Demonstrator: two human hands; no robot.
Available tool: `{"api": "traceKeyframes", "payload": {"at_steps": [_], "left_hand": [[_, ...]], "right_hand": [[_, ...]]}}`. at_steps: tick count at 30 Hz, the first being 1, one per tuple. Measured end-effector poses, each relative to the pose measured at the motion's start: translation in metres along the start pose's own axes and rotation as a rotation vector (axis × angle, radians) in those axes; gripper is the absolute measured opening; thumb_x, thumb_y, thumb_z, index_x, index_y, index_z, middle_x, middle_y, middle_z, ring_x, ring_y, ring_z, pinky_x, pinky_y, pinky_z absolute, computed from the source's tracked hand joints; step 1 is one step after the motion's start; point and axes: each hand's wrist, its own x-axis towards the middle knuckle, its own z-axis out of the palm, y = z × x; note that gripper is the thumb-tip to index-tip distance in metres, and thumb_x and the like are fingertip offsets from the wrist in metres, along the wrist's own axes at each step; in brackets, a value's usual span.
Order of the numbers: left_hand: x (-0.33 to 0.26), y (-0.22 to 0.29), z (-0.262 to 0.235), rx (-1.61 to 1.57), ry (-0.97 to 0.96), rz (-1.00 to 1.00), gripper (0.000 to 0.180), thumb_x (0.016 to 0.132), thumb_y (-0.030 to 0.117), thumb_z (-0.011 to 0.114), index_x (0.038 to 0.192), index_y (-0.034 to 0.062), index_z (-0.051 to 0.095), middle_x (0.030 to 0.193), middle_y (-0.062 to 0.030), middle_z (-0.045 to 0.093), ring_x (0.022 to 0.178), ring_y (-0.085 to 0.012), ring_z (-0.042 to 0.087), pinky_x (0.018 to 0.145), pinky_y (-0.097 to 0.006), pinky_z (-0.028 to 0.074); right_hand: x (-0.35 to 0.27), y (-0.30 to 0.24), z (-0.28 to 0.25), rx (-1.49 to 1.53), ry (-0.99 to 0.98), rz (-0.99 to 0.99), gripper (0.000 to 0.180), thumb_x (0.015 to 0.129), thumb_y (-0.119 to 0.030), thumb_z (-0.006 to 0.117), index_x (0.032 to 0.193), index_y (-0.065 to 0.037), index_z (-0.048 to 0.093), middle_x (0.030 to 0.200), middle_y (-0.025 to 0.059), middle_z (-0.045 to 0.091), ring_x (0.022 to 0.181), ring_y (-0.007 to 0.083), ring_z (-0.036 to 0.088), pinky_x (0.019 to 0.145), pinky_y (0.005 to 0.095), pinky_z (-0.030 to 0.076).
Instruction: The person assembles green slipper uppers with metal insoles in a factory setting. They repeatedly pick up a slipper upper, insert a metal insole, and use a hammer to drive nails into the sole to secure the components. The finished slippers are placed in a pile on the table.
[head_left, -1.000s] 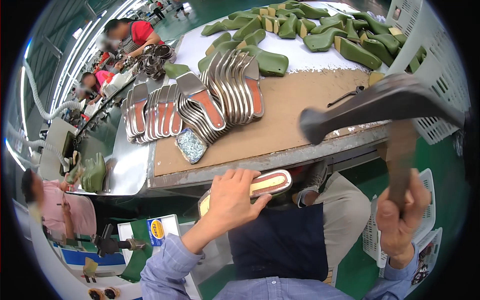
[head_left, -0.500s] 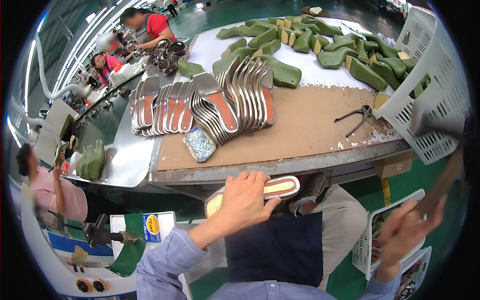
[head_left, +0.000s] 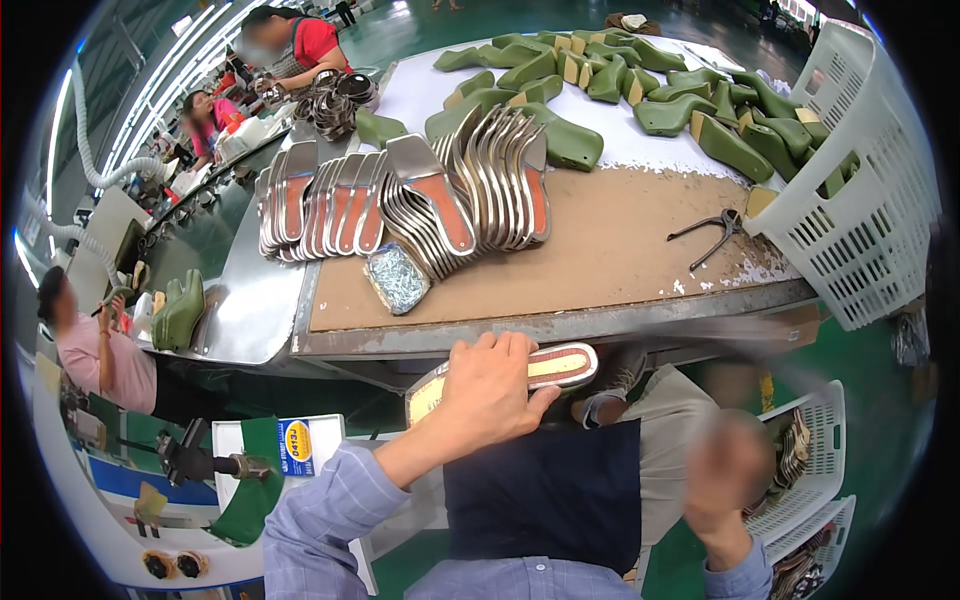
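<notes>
My left hand [head_left: 484,388] is closed over the middle of a shoe last with an insole [head_left: 566,367] on its upturned face. That face has a pale yellow panel and a reddish-brown border; my fingers hide its middle. The piece lies across my lap, just below the bench's front edge. To the right, my right hand [head_left: 722,468] is gripped round a hammer [head_left: 728,332], both smeared by motion. The hammer's blurred head and handle stretch above that hand, near the bench edge and apart from the last.
On the bench [head_left: 600,250] stand rows of brown-and-silver insoles [head_left: 430,195], a bag of small nails [head_left: 397,277], pincers [head_left: 715,228] and many green lasts [head_left: 565,135]. White baskets [head_left: 860,240] stand at right. Several people work at far left.
My right hand has swung the hammer inward, left toward the last, from the far right. My left hand keeps its hold almost unmoved. The view has shifted slightly.
</notes>
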Motion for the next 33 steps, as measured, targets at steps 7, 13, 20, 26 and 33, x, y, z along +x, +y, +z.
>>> {"api": "traceKeyframes", "payload": {"at_steps": [7, 13, 20, 26, 33], "left_hand": [[0.002, 0.002, -0.001, 0.142, -0.071, 0.014, 0.065, 0.074, 0.049, 0.081, 0.113, 0.0018, 0.061, 0.099, -0.0143, 0.068, 0.096, -0.0316, 0.065, 0.082, -0.046, 0.046], [0.011, -0.012, -0.015, 0.045, -0.094, 0.158, 0.062, 0.071, 0.044, 0.079, 0.110, 0.0017, 0.056, 0.085, -0.0187, 0.068, 0.075, -0.0385, 0.067, 0.068, -0.048, 0.051], [-0.038, -0.157, -0.126, -0.889, 0.799, -0.351, 0.061, 0.078, 0.027, 0.087, 0.123, 0.0016, 0.055, 0.109, -0.0098, 0.067, 0.096, -0.0185, 0.066, 0.081, -0.034, 0.056], [-0.141, -0.327, -0.070, -0.566, 1.346, -0.852, 0.058, 0.075, 0.013, 0.087, 0.117, -0.0016, 0.049, 0.111, -0.0145, 0.063, 0.099, -0.0257, 0.065, 0.090, -0.034, 0.053], [-0.089, -0.389, -0.018, -0.540, 0.986, -1.178, 0.086, 0.068, 0.016, 0.079, 0.141, -0.0048, 0.038, 0.125, -0.0263, 0.060, 0.112, -0.0348, 0.062, 0.099, -0.039, 0.049]], "right_hand": [[0.050, 0.022, 0.031, -0.016, -0.118, 0.087, 0.050, 0.093, 0.004, 0.064, 0.141, -0.005, 0.052, 0.115, 0.0254, 0.066, 0.098, 0.0387, 0.069, 0.084, 0.0408, 0.054], [0.103, 0.104, 0.090, -0.571, -0.309, 0.144, 0.046, 0.092, -0.005, 0.060, 0.136, -0.020, 0.058, 0.097, 0.0215, 0.063, 0.084, 0.0439, 0.065, 0.071, 0.0534, 0.052], [0.087, 0.140, 0.110, -0.584, -0.248, 0.021, 0.043, 0.088, 0.000, 0.062, 0.130, -0.009, 0.059, 0.107, 0.0167, 0.057, 0.101, 0.0363, 0.056, 0.086, 0.0465, 0.046], [0.096, 0.132, 0.124, -0.482, -0.257, 0.058, 0.039, 0.089, 0.000, 0.062, 0.127, -0.008, 0.062, 0.105, 0.0161, 0.055, 0.100, 0.0363, 0.055, 0.086, 0.0460, 0.046], [0.099, 0.131, 0.126, -0.515, -0.273, 0.062, 0.031, 0.093, 0.001, 0.059, 0.124, -0.005, 0.063, 0.102, 0.0170, 0.054, 0.097, 0.0361, 0.056, 0.086, 0.0441, 0.045]]}}
